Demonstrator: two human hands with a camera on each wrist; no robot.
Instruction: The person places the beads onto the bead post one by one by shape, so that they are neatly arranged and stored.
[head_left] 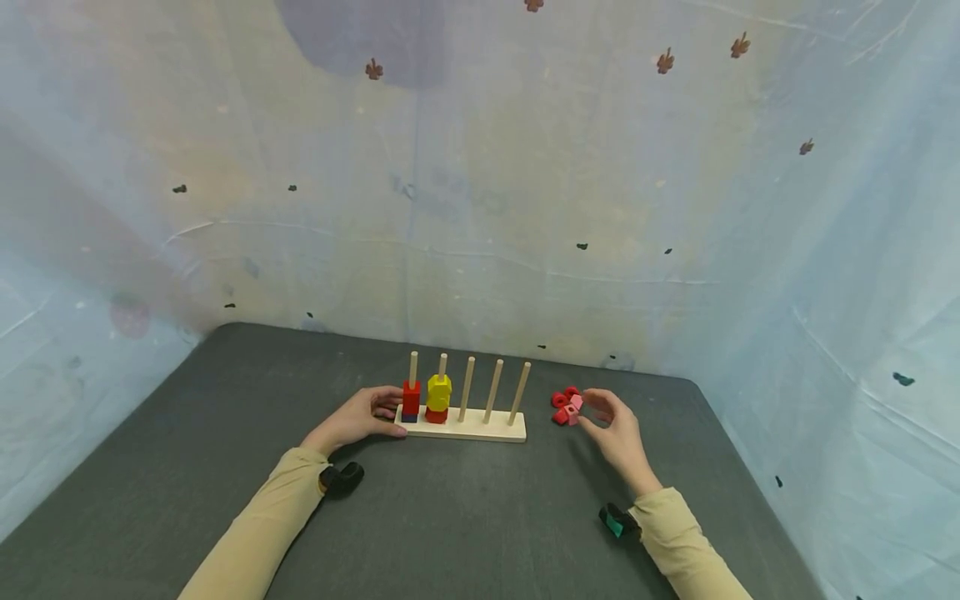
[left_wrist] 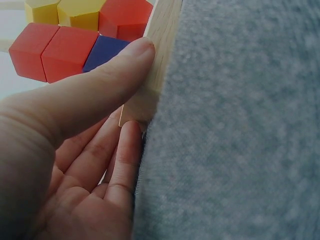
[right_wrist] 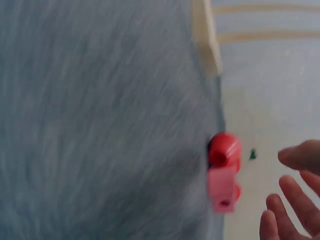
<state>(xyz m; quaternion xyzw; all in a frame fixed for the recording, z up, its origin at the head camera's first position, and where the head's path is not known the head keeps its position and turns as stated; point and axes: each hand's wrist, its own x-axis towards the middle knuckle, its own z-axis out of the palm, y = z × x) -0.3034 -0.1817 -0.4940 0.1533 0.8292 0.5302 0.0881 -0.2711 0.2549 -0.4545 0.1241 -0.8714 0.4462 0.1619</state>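
Note:
A pale wooden peg board (head_left: pixel 480 427) carries a row of several upright pegs. My left hand (head_left: pixel 369 414) grips its left end, thumb along the front edge and fingers round the end and back. On the leftmost peg, red blocks (left_wrist: pixel 60 52) sit over a blue block (left_wrist: pixel 106 51). The neighbouring peg holds yellow blocks (head_left: pixel 438 392) above a red one (head_left: pixel 436 415). Right of the board lies a small cluster of red beads (head_left: pixel 560 401) and pink blocks (right_wrist: pixel 222 187). Right beside that cluster, my right hand (head_left: pixel 617 429) has thumb and fingers spread apart, nothing between them.
Everything stands on a dark grey table (head_left: pixel 450 517). A pale patterned sheet (head_left: pixel 480 208) hangs behind the table and along its sides. Three pegs to the right on the board are bare. Each wrist wears a black strap (head_left: pixel 341 480).

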